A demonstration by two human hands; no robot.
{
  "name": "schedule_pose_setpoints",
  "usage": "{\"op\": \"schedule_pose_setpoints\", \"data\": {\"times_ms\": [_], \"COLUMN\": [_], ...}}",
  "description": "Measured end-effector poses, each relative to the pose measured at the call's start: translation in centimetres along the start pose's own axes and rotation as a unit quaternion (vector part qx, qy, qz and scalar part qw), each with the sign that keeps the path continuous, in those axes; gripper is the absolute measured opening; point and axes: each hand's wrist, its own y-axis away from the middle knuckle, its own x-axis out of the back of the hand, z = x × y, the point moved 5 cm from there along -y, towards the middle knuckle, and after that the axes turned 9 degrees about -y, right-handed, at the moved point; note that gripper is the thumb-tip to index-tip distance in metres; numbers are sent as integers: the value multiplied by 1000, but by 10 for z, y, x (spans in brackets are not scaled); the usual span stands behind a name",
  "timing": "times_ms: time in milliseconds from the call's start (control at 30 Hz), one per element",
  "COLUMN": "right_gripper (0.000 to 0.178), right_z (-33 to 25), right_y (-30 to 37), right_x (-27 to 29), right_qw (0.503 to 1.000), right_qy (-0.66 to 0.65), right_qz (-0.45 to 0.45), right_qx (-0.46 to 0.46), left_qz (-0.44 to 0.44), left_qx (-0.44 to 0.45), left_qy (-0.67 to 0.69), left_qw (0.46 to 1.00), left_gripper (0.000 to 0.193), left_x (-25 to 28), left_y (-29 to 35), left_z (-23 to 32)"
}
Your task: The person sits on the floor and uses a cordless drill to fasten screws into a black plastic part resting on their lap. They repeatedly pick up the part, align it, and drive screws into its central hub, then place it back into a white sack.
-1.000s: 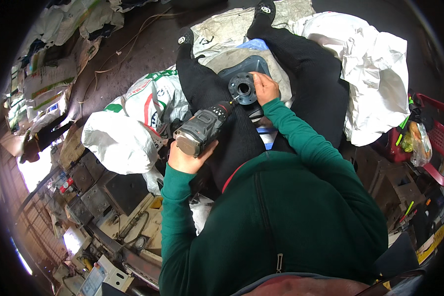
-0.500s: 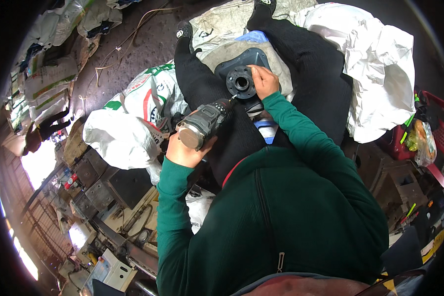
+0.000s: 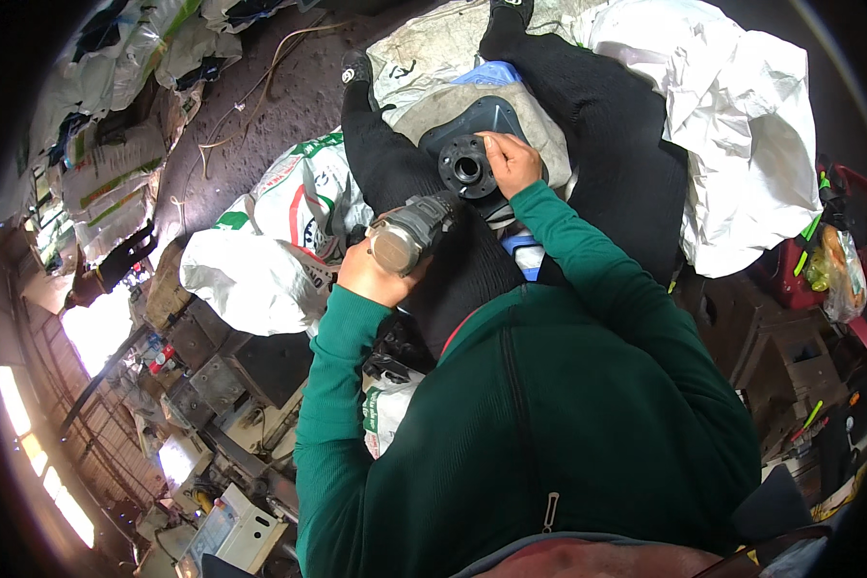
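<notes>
My left hand [image 3: 368, 279] is closed round a grey cordless drill [image 3: 416, 227], its rear end facing up toward me. The drill's nose points at the lower edge of a round black metal flange [image 3: 450, 173] with a central bore and small holes round its rim. I cannot make out whether the bit touches it. My right hand [image 3: 513, 162] pinches the flange's right edge, thumb on the top face. Just beyond and under the flange lies a dark, square-cornered dish [image 3: 496, 113], between my legs on a grey-beige cloth. Part of the dish is hidden by the flange.
White sacks lie beside both my legs: a printed one [image 3: 265, 260] at left, a plain one [image 3: 742, 144] at right. A red plastic basket [image 3: 785, 279] with bagged items stands far right. Metal blocks [image 3: 250, 371] and machinery fill the lower left. A cord [image 3: 250, 120] crosses the floor.
My left hand and the drill's rear end have shifted slightly right and away from me, so the drill appears more end-on. The flange has moved slightly left, with my right hand still on it.
</notes>
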Motion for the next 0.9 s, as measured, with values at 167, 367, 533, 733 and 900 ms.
{"op": "schedule_pose_setpoints", "data": {"times_ms": [167, 367, 533, 733, 900], "right_gripper": [19, 18, 19, 19, 23], "right_z": [1, 1, 2, 3, 8], "right_y": [0, -1, 1, 2, 1], "right_x": [0, 0, -1, 0, 4], "right_qw": [1000, 1000, 999, 999, 999], "right_qy": [2, 5, 23, 42, 42], "right_qz": [4, 10, -1, -11, 3], "right_qx": [-5, -13, -25, 18, -26], "left_qz": [-25, -7, 12, -17, 133], "left_qx": [43, 39, 54, 119, -87], "left_qy": [7, 25, 25, 77, 33], "left_qw": [999, 999, 998, 990, 987], "left_gripper": [43, 52, 58, 47, 50], "left_x": [0, -3, -15, -21, 9], "left_y": [-6, -14, -14, -7, 36], "left_z": [7, 6, -8, -12, 15]}}
